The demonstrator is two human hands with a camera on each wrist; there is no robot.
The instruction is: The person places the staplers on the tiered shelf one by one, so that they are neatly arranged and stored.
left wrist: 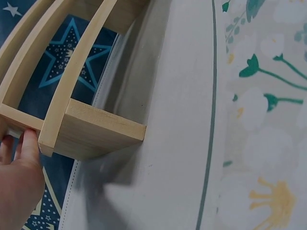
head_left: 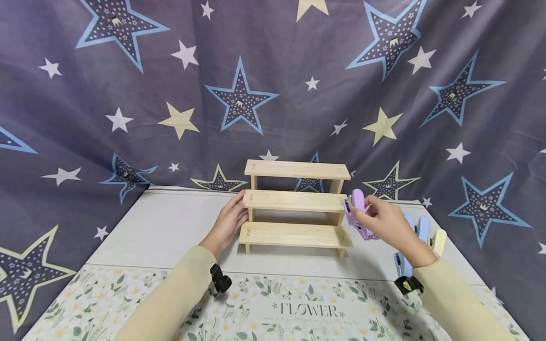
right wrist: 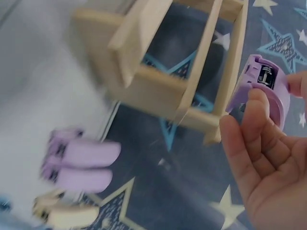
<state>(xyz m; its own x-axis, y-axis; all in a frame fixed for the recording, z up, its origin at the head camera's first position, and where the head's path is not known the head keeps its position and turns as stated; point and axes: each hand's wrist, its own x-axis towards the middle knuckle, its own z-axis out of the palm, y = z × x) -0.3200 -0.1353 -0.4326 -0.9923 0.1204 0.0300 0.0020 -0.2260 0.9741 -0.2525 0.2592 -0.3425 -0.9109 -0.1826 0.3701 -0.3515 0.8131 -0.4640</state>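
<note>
The right hand (head_left: 386,221) is pinching the purple stapler (head_left: 358,200) – likely light, stiff, best held by its sides – while the left hand (head_left: 227,223), fingers loose, is touching the wooden rack (head_left: 295,201) between both hands.

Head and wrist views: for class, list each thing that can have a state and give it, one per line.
Wooden shelf: upright on the table
Held purple stapler: off the table, pinched
Two other purple staplers: on the table
Blue staplers: on the table
Yellow stapler: on the table
Left hand: gripping the shelf's left end
Right hand: pinching a stapler
Star curtain: hanging, creased
</note>
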